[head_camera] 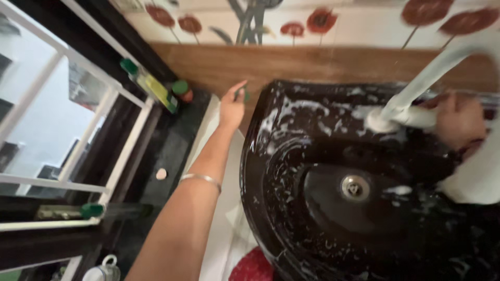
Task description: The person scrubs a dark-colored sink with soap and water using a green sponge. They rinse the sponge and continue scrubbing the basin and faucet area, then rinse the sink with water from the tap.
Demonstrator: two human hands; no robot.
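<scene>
Green scrubber (244,94) pinched in outstretched left hand (232,108); right hand (458,118) on tap (411,106).

The small green object (245,94) pinched in the left hand (232,108) is too small and blurred to identify. The right hand (458,120) is partly covered by the white faucet handle (416,115) and motion-blurred. The black sink (291,218) is cut off at the bottom and right picture edges. The red item (253,266) and the white container (103,270) are cut off at the bottom edge.
</scene>
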